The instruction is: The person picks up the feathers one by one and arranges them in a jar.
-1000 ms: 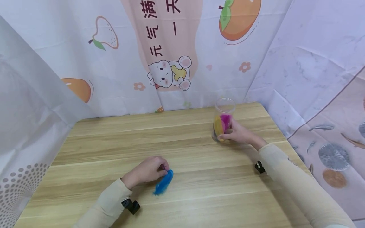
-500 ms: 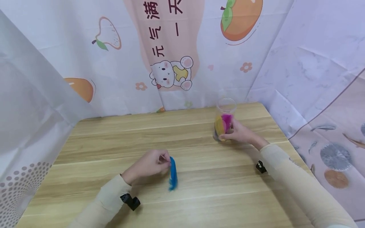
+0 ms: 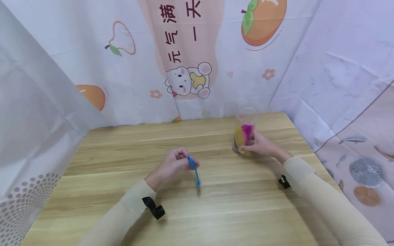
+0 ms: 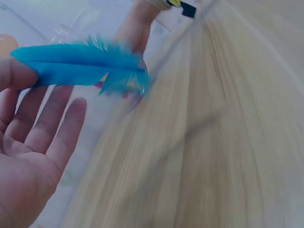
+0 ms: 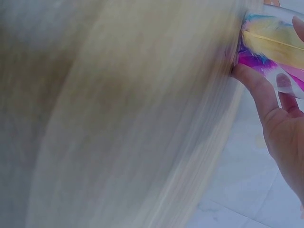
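My left hand [image 3: 172, 165] pinches a bright blue feather [image 4: 80, 61] at one end, between thumb and fingertips, above the middle of the table. In the left wrist view the feather points away from the palm and overlaps the other hand behind it. Toward the back right, a tall clear cup [image 3: 247, 119] stands upright. My right hand [image 3: 263, 145] holds its lower side, thumb and fingers around the wall. Inside the cup are a yellow feather [image 5: 275, 42] and a magenta feather [image 3: 247, 131], with some blue showing beside them in the right wrist view.
The wooden table [image 3: 129, 147] runs back to a printed white curtain [image 3: 129, 92], with more cloth hanging at the left and right sides. A black strap mount [image 3: 154, 207] is on the left sleeve and another mount [image 3: 284, 181] on the right.
The blue feather has been lifted from near the tabletop and carried forward and to the right by the left hand. The right hand stays on the cup; the head view shifts slightly.
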A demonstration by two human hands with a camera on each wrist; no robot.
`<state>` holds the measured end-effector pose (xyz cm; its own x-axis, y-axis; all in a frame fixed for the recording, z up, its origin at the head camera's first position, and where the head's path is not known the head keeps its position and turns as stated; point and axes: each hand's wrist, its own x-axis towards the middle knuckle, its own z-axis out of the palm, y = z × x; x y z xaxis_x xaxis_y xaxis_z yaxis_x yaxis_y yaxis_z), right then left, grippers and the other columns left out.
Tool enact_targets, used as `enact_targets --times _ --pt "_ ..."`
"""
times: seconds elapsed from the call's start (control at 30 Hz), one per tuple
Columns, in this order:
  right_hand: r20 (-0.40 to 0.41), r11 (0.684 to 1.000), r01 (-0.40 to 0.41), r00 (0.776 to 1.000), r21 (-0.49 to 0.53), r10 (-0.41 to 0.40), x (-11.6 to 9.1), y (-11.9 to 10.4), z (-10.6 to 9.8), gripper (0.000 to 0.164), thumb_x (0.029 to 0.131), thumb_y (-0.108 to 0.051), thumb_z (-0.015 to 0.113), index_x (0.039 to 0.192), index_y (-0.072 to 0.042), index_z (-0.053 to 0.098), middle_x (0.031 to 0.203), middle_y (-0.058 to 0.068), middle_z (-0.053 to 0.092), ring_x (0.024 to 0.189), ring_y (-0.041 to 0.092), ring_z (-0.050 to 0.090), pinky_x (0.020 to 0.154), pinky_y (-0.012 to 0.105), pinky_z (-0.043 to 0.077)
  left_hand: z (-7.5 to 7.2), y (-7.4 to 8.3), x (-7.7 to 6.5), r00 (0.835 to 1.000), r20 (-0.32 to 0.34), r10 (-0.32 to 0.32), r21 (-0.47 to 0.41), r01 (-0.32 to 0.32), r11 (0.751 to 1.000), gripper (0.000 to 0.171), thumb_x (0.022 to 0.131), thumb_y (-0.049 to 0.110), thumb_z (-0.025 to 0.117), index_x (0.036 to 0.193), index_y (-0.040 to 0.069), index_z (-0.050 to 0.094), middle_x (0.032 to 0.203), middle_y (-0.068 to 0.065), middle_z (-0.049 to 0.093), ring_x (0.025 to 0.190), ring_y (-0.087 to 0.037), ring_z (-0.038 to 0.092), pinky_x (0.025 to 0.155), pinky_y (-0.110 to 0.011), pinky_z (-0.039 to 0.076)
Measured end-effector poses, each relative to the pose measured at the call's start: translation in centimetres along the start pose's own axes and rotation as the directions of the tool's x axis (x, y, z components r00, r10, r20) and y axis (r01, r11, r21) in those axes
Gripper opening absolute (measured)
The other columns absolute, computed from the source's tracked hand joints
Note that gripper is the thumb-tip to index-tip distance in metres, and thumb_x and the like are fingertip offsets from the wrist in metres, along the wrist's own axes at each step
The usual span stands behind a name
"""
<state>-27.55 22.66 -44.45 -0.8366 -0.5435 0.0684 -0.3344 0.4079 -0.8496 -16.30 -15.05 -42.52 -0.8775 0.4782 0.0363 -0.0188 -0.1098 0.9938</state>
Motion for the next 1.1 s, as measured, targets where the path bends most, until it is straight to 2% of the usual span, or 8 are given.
enact_targets --times 0.13,0.23,0.53,0.67,0.77,0.87,1.0,1.1 --pt "0.004 1.0 0.003 1.0 0.017 -0.003 -0.1 0.1 -0.1 0.077 0.083 -0.011 0.085 0.142 -0.001 0.037 0.128 0.019 0.055 0.116 0.035 0.054 0.105 0.054 0.042 1.0 0.0 1.3 0.999 -0.031 -0.028 -0.084 0.026 0.996 0.015 0.095 -0.007 0.056 0.092 0.008 0.055 0.096 -0.008 0.069 0.09 -0.024 0.069 0.083 -0.04 0.059" --pt "0.006 1.0 0.006 1.0 0.027 -0.006 0.0 0.2 -0.1 0.076 0.083 -0.01 0.085 0.142 -0.001 0.037 0.129 0.019 0.055 0.117 0.035 0.054 0.106 0.054 0.042 1.8 0.2 2.2 0.996 -0.056 -0.068 -0.065 0.064 0.996 0.016 0.093 -0.005 0.06 0.099 0.008 0.056 0.096 -0.006 0.064 0.088 -0.02 0.063 0.076 -0.034 0.056" --pt "0.003 1.0 0.009 1.0 0.015 -0.009 0.0 0.5 -0.2 0.078 0.083 -0.011 0.086 0.143 -0.002 0.036 0.129 0.018 0.055 0.117 0.034 0.054 0.106 0.053 0.042 3.1 0.9 4.3 0.984 -0.116 -0.137 -0.067 0.13 0.989 0.036 0.093 -0.004 0.067 0.125 0.006 0.055 0.106 -0.008 0.065 0.092 -0.021 0.065 0.081 -0.039 0.058" --pt "0.001 1.0 0.018 1.0 0.006 -0.018 0.0 0.5 -0.3 0.082 0.083 -0.011 0.086 0.145 -0.002 0.034 0.129 0.018 0.055 0.116 0.035 0.055 0.104 0.053 0.043 3.2 1.1 5.1 0.985 -0.102 -0.142 -0.076 0.135 0.988 0.039 0.095 -0.003 0.065 0.133 0.002 0.055 0.108 -0.007 0.066 0.094 -0.019 0.066 0.084 -0.038 0.058" --pt "0.001 1.0 0.019 1.0 0.008 -0.019 0.0 0.5 -0.3 0.082 0.083 -0.011 0.086 0.145 -0.002 0.034 0.129 0.019 0.055 0.117 0.035 0.055 0.105 0.053 0.043 3.1 1.1 5.6 0.983 -0.096 -0.159 -0.08 0.152 0.985 0.033 0.097 -0.002 0.062 0.13 0.001 0.058 0.108 -0.006 0.066 0.094 -0.018 0.065 0.089 -0.041 0.056" --pt "0.002 1.0 0.02 1.0 0.011 -0.02 0.0 0.5 -0.3 0.083 0.083 -0.011 0.086 0.145 -0.003 0.033 0.13 0.019 0.054 0.119 0.036 0.054 0.106 0.054 0.043 3.0 1.2 6.0 0.979 -0.105 -0.175 -0.09 0.166 0.982 0.021 0.098 -0.002 0.06 0.119 0.002 0.064 0.107 -0.005 0.066 0.094 -0.018 0.064 0.092 -0.044 0.054" --pt "-0.002 1.0 0.011 1.0 0.011 -0.011 0.0 0.5 -0.2 0.084 0.083 -0.012 0.086 0.146 -0.003 0.031 0.131 0.019 0.054 0.119 0.036 0.054 0.106 0.055 0.042 2.9 1.4 6.5 0.969 -0.149 -0.199 -0.08 0.189 0.979 0.014 0.097 0.001 0.063 0.106 0.009 0.07 0.112 -0.005 0.067 0.1 -0.02 0.064 0.09 -0.038 0.053" --pt "-0.002 1.0 0.002 1.0 0.012 -0.002 0.0 0.5 -0.2 0.085 0.083 -0.012 0.086 0.147 -0.003 0.031 0.131 0.02 0.054 0.118 0.037 0.054 0.106 0.056 0.043 2.9 1.5 6.7 0.963 -0.163 -0.213 -0.064 0.205 0.977 0.015 0.096 0.003 0.067 0.108 0.012 0.071 0.119 -0.007 0.068 0.108 -0.022 0.062 0.091 -0.033 0.051"
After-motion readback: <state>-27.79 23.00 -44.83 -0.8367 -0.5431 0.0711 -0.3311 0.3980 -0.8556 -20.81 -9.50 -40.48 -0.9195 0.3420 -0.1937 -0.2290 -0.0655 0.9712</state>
